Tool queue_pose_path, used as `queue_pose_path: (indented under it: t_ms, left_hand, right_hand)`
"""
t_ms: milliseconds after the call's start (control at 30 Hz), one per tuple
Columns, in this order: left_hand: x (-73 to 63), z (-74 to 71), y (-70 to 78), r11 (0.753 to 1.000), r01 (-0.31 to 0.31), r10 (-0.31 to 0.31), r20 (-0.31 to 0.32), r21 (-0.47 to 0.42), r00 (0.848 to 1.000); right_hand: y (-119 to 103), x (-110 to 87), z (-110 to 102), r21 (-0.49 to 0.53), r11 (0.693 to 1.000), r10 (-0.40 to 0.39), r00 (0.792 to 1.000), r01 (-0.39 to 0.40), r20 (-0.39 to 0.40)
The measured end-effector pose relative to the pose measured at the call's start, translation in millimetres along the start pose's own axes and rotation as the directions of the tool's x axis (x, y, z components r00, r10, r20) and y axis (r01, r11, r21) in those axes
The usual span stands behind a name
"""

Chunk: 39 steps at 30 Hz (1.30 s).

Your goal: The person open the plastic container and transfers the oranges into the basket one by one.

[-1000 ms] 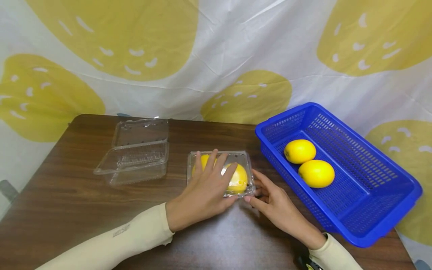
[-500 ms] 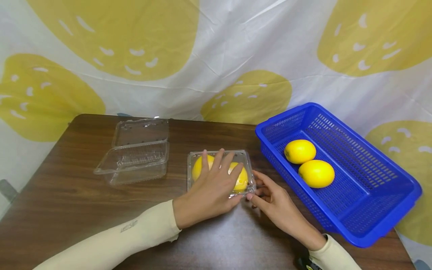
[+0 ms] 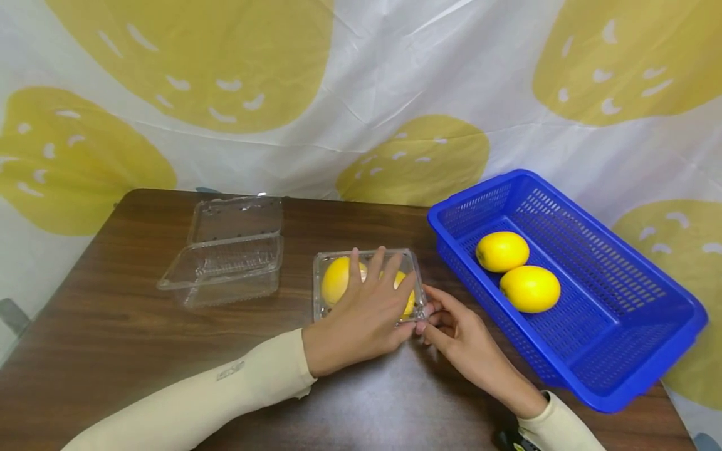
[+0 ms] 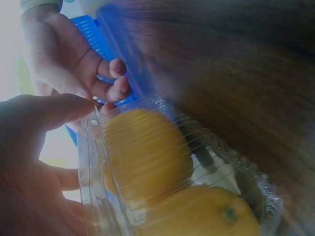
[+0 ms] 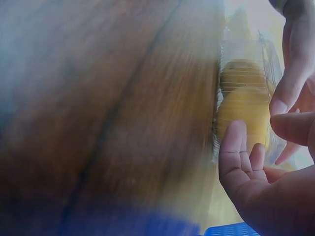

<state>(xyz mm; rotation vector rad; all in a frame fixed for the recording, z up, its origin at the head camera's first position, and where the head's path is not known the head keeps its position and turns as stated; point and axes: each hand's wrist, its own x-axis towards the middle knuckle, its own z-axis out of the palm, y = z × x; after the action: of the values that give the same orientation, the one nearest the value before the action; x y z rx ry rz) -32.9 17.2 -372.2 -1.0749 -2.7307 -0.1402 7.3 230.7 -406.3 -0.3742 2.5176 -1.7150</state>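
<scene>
A clear plastic clamshell box (image 3: 318,275) lies lidded on the table with two yellow lemons (image 3: 336,280) inside. My left hand (image 3: 365,313) rests palm down across its lid, fingers spread and straight, covering part of the right lemon. Its thumb (image 4: 64,109) presses along the near rim in the left wrist view. At the near right corner, my right hand (image 3: 470,344) pinches the box edge between thumb and index finger. Its other fingers (image 5: 235,142) curl loosely beside the box wall in the right wrist view, and the two thumbs meet closely there.
To the right stands a blue perforated basket (image 3: 609,332) holding two more lemons (image 3: 530,289). A second clear clamshell box (image 3: 231,282) stands at the left with its lid raised. Behind the brown wooden table (image 3: 141,351) hangs a white curtain (image 3: 254,163) with yellow fruit prints.
My left hand has slid a little to the right over the lid, uncovering more of the left lemon. The right hand has stayed at the corner, and the box has barely moved.
</scene>
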Motion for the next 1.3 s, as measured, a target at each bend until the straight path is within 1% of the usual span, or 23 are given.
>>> queue_pose_path:
  t_ms: [100,533,967,1167,1300]
  left_hand:
    - [2.2,0.4,0.6,1.000,0.002,-0.002,0.007,0.000,1.000]
    - [7.4,0.4,0.3,1.000,-0.001,0.001,0.030,-0.002,1.000]
    - [9.8,-0.9,2.5,1.000,-0.013,0.013,0.031,0.009,0.999]
    - [11.1,-2.4,3.7,1.000,-0.018,0.018,0.042,-0.003,0.999]
    - [12.5,-2.4,3.9,1.000,-0.028,0.028,0.046,0.002,0.999]
  right_hand:
    - [0.9,0.4,0.1,-0.002,1.000,-0.012,1.000,0.012,0.006]
    - [1.3,1.7,0.3,0.006,1.000,-0.016,1.000,0.016,0.009]
    - [0.0,0.6,1.5,0.041,0.999,0.016,1.000,-0.016,0.005]
    - [-0.3,0.0,2.4,0.077,0.997,-0.012,1.000,0.013,-0.016]
    - [1.9,-0.4,3.6,0.100,0.995,-0.017,0.999,0.020,-0.032]
